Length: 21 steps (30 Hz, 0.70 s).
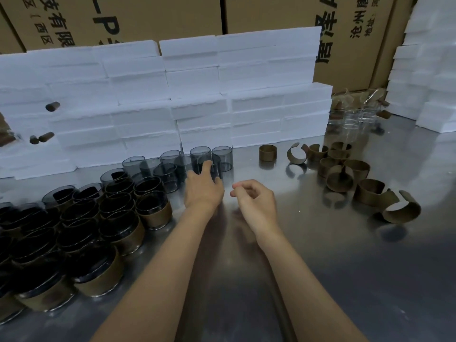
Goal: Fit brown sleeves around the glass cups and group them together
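Several bare smoked-glass cups [223, 157] stand in a cluster at the middle back of the steel table. My left hand [203, 186] reaches into that cluster, its fingers curled round the near side of one bare cup [206, 160]. My right hand [254, 197] hovers just right of it, fingers loosely curled and holding nothing. Many sleeved cups [154, 211] are grouped at the left. Loose brown sleeves [341, 180] lie scattered at the right; one closed ring [267, 152] stands apart from them.
A wall of white foam blocks [197, 102] runs behind the cups, with cardboard boxes [345, 40] above it. Clear glass cups [352, 119] sit at the back right beside more foam [431, 82]. The steel table [320, 267] reflects both arms.
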Each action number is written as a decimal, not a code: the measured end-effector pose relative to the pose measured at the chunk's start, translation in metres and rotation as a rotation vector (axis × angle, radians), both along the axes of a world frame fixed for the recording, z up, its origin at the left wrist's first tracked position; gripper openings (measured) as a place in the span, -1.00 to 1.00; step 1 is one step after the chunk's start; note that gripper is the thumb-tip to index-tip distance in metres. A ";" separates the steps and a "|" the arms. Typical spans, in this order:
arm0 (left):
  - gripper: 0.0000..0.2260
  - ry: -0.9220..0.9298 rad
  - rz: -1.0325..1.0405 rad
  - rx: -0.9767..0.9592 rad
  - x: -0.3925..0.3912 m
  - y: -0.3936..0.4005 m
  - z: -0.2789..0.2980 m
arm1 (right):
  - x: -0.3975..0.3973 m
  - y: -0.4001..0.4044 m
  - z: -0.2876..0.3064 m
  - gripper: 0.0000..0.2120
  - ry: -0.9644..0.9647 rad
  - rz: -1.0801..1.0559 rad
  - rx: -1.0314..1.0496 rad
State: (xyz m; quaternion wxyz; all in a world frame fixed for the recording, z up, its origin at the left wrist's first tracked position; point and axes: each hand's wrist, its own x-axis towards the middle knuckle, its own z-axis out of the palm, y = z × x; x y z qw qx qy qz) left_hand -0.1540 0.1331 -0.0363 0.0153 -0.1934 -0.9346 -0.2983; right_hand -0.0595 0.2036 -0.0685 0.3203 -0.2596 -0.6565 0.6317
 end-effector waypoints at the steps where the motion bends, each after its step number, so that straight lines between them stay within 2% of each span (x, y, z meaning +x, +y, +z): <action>1: -0.60 0.010 0.014 -0.006 0.001 0.001 0.002 | 0.000 0.000 0.000 -0.90 -0.002 0.001 0.000; 5: -0.75 0.137 0.028 -0.001 0.018 0.000 0.000 | 0.001 0.001 0.002 -0.87 0.007 0.002 -0.018; 7: -0.81 0.135 -0.024 0.118 0.029 -0.005 -0.004 | 0.001 0.002 0.003 -0.88 0.013 -0.001 -0.031; 10: -0.92 0.020 -0.075 0.435 0.044 -0.014 -0.002 | 0.002 0.001 0.006 -0.94 0.044 0.002 -0.050; 13: -0.80 -0.098 -0.036 0.738 0.060 -0.026 0.010 | 0.007 -0.003 0.012 -0.71 0.042 0.061 -0.101; 17: -0.61 -0.363 0.041 0.976 0.075 -0.042 0.019 | 0.016 -0.007 0.023 -0.61 0.015 0.188 -0.118; 21: -0.62 -0.600 -0.023 1.167 0.078 -0.050 0.011 | 0.021 -0.008 0.026 -0.40 -0.018 0.348 -0.085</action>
